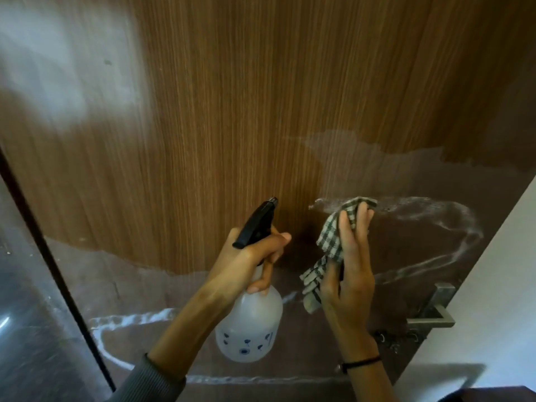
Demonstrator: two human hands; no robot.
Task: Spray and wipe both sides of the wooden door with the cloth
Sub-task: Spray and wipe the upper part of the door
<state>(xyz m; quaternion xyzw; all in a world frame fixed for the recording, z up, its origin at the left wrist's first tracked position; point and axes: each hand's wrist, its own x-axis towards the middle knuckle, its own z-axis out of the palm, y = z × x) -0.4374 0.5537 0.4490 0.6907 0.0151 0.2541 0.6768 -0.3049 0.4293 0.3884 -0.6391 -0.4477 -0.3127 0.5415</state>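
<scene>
Centre frame: the left hand (246,262) grips one spray bottle (249,326) by its neck. The right hand (348,274), fingers straight, presses one checked cloth (330,236) against the single wet-streaked wooden door (217,111).

Door (232,97): vertical brown grain, upper part dry, lower part darker and wet with white streaks. Cloth (327,248): green-white check, bunched, pressed to the wet zone under the right hand (348,274). Bottle (252,323): translucent, black trigger, gripped by the left hand (249,256), nozzle apparently toward the door.
</scene>
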